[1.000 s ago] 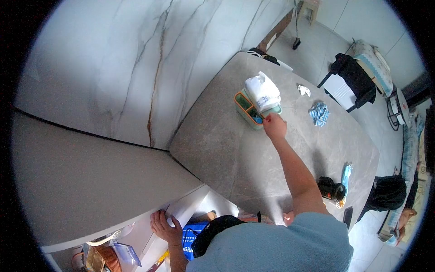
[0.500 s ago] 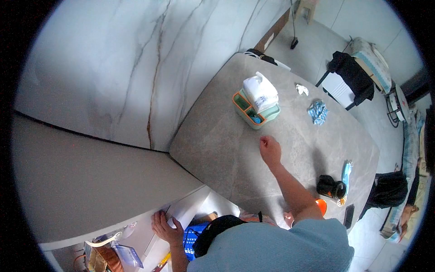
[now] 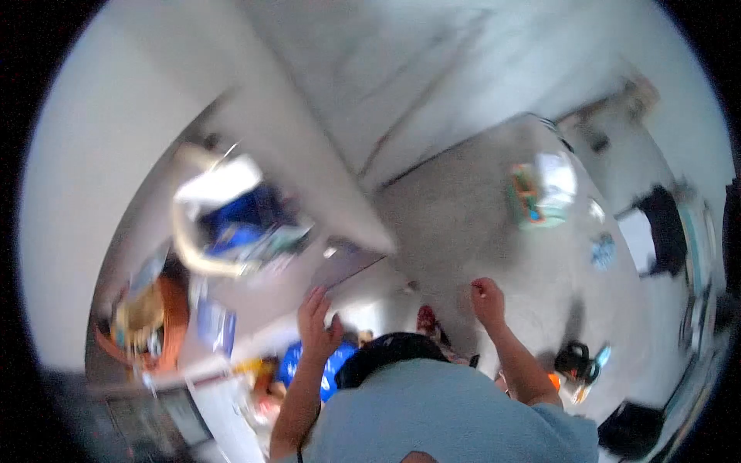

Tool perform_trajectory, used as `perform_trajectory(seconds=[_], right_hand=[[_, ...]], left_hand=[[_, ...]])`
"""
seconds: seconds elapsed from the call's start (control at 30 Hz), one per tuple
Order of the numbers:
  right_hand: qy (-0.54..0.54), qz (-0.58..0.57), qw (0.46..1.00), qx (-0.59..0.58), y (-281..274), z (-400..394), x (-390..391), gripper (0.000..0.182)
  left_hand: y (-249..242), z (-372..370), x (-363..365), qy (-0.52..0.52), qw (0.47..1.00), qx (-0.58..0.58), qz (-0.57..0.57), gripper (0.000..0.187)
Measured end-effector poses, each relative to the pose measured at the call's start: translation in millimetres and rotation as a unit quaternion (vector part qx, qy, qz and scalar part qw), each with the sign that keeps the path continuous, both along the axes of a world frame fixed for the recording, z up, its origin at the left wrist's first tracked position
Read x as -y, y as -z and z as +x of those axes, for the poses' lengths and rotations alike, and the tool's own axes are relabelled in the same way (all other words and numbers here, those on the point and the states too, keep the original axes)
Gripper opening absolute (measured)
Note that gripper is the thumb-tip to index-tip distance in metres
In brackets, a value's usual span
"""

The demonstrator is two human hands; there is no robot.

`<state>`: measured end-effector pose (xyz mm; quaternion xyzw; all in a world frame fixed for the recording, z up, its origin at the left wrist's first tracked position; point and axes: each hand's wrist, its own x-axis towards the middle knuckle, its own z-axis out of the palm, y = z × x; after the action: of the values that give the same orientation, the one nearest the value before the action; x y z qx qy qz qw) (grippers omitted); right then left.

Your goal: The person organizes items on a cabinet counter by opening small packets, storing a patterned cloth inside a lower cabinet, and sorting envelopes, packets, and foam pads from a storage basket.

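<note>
My left hand (image 3: 316,328) is beside the front edge of a pale counter (image 3: 340,266), its fingers stretched and nothing seen in them. Above the grey stone-look table (image 3: 455,216), my right hand (image 3: 488,302) has its fingers curled into a loose fist. Whether it holds anything small is hidden. Up and to the right of that hand is a green storage box (image 3: 532,222) with orange-edged compartments. A white tissue pack (image 3: 557,181) sits on the box. The whole view is smeared by motion.
On the left surface are a white-rimmed basket (image 3: 189,251) with blue things, a brown round basket (image 3: 176,316) and a purple-blue packet (image 3: 216,326). The table also holds a blue crumpled cloth (image 3: 603,251) and a black cup-like object (image 3: 573,359). A blue bag (image 3: 293,366) stands below.
The view has swung left, bringing the baskets into sight. My left hand has come off the cabinet edge with its fingers extended. My right hand stays curled over the table, farther from the storage box.
</note>
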<state>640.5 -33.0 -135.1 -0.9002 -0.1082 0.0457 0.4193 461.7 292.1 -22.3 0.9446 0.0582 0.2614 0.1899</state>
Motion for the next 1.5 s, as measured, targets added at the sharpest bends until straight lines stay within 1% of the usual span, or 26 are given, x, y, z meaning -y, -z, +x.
perform_trajectory(seconds=[0.07, 0.13, 0.2, 0.33, 0.4, 0.43, 0.53, 0.6, 0.63, 0.67, 0.7, 0.73, 0.8, 0.87, 0.97, 1.03, 1.1, 1.13, 1.17, 1.23, 1.27, 1.33, 1.37, 1.4, 1.47, 1.5], right_hand=[[-0.063, 0.026, 0.998, 0.010, 4.1, -15.3, -8.5, 0.010], [-0.078, 0.036, 0.996, 0.018, -0.7, -28.5, -19.7, 0.009], [-0.127, 0.030, 0.991, 0.009, 3.6, -41.8, -31.6, 0.008], [-0.205, 0.004, 0.979, -0.004, -2.7, -70.5, -65.3, 0.008], [-0.235, 0.016, 0.971, -0.046, -17.2, -90.6, -90.2, 0.011], [-0.238, 0.038, 0.967, -0.088, -25.3, -98.6, -105.6, 0.013], [-0.323, -0.003, 0.945, -0.048, -43.0, -121.4, -148.8, 0.014], [-0.361, -0.014, 0.932, -0.036, -50.5, -137.2, -172.2, 0.014], [-0.378, -0.023, 0.925, -0.027, -51.8, -144.1, -183.3, 0.015], [-0.394, -0.025, 0.918, -0.023, -52.5, -151.0, -194.7, 0.015], [-0.417, -0.035, 0.908, -0.027, -52.8, -156.9, -205.1, 0.016], [-0.438, -0.045, 0.897, -0.031, -53.0, -162.3, -213.4, 0.017], [-0.468, -0.035, 0.883, -0.003, -26.1, -167.4, -227.7, 0.018], [-0.485, -0.020, 0.874, 0.027, -19.5, -176.0, -242.6, 0.018], [-0.499, -0.032, 0.866, 0.006, -44.2, -216.5, -270.8, 0.013], [-0.546, 0.016, 0.837, 0.046, -65.1, -242.2, -289.0, 0.017], [-0.554, 0.049, 0.831, 0.026, -74.2, -259.9, -306.5, 0.017], [-0.569, 0.081, 0.818, -0.001, -78.9, -266.6, -314.7, 0.016], [-0.562, 0.085, 0.823, 0.004, -86.3, -272.4, -321.7, 0.016], [-0.599, 0.105, 0.782, 0.135, -106.0, -280.6, -336.2, 0.018], [-0.593, 0.109, 0.785, 0.140, -115.7, -283.7, -343.6, 0.018], [-0.576, 0.129, 0.769, 0.246, -133.6, -284.4, -362.0, 0.023], [-0.574, 0.100, 0.772, 0.255, -138.0, -283.6, -370.7, 0.031], [-0.587, 0.081, 0.747, 0.300, -141.9, -279.3, -384.2, 0.040], [-0.582, -0.006, 0.761, 0.286, -151.0, -281.4, -405.1, 0.055], [-0.578, -0.001, 0.765, 0.284, -152.2, -281.8, -414.6, 0.055]], left_hand=[[-4.0, -27.4, -7.2, -0.038, 0.999, -0.007, -0.011, 0.042], [-0.4, -62.9, -18.1, -0.085, 0.996, 0.012, -0.024, 0.040], [-5.1, -100.4, -25.6, -0.150, 0.986, 0.027, -0.066, 0.037], [21.6, -189.5, -28.6, -0.283, 0.938, 0.055, -0.193, 0.026], [57.9, -245.5, -30.4, -0.347, 0.890, 0.071, -0.287, 0.024], [76.3, -270.4, -25.5, -0.383, 0.835, 0.107, -0.379, 0.021], [170.5, -365.1, -10.2, -0.462, 0.738, 0.111, -0.479, 0.021], [203.8, -412.7, 13.2, -0.575, 0.692, -0.023, -0.435, 0.023], [206.0, -425.0, 22.2, -0.583, 0.687, -0.020, -0.433, 0.026], [206.6, -438.5, 39.3, -0.602, 0.620, -0.059, -0.501, 0.025], [221.3, -455.0, 52.4, -0.608, 0.623, -0.091, -0.484, 0.024], [250.0, -476.6, 74.1, -0.612, 0.626, -0.123, -0.468, 0.022], [354.9, -522.1, 117.2, -0.621, 0.538, -0.076, -0.565, 0.020], [334.4, -537.8, 150.2, -0.527, 0.533, 0.035, -0.661, 0.016], [322.9, -538.0, 168.4, -0.515, 0.551, 0.076, -0.653, 0.014], [268.7, -534.8, 165.7, -0.547, 0.508, -0.064, -0.662, 0.014], [268.9, -541.2, 170.6, -0.562, 0.574, -0.184, -0.566, 0.017], [269.1, -547.6, 176.2, -0.566, 0.580, -0.219, -0.544, 0.017], [271.1, -551.6, 178.0, -0.569, 0.581, -0.234, -0.533, 0.017], [275.0, -557.4, 181.1, -0.580, 0.559, -0.227, -0.547, 0.017], [277.3, -560.1, 182.0, -0.586, 0.549, -0.222, -0.553, 0.017], [278.2, -558.8, 181.5, -0.593, 0.538, -0.209, -0.561, 0.017], [279.2, -557.3, 183.0, -0.596, 0.534, -0.206, -0.563, 0.017], [276.9, -554.2, 183.1, -0.600, 0.532, -0.202, -0.563, 0.017], [270.5, -549.9, 181.6, -0.604, 0.525, -0.195, -0.567, 0.017], [267.7, -547.0, 180.7, -0.605, 0.524, -0.192, -0.568, 0.017]])
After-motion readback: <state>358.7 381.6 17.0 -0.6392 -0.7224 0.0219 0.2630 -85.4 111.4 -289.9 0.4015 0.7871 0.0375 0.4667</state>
